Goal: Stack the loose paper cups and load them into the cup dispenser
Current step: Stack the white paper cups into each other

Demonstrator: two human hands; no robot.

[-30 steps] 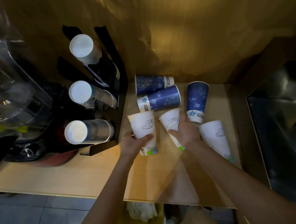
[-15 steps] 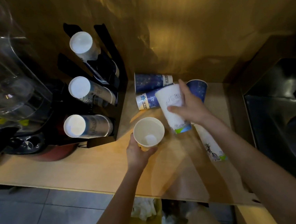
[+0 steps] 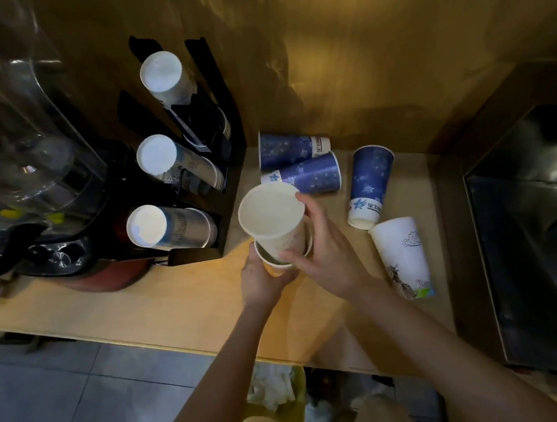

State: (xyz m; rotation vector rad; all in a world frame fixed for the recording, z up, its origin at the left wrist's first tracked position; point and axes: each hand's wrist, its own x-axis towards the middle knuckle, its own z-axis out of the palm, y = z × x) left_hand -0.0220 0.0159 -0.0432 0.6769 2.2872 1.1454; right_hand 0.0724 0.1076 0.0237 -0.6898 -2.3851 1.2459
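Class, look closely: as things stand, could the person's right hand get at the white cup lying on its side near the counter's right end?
Probably not yet: the right hand is busy pushing one white cup into another. The lying white cup sits close by with nothing in the way.

Right hand [image 3: 326, 257] now nesting white cup [image 3: 272, 216] into left-held cup [image 3: 271, 260].

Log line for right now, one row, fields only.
step: nesting white cups | left hand: holds lower cup | right hand: seats upper cup in it | loose on counter: three blue, one white
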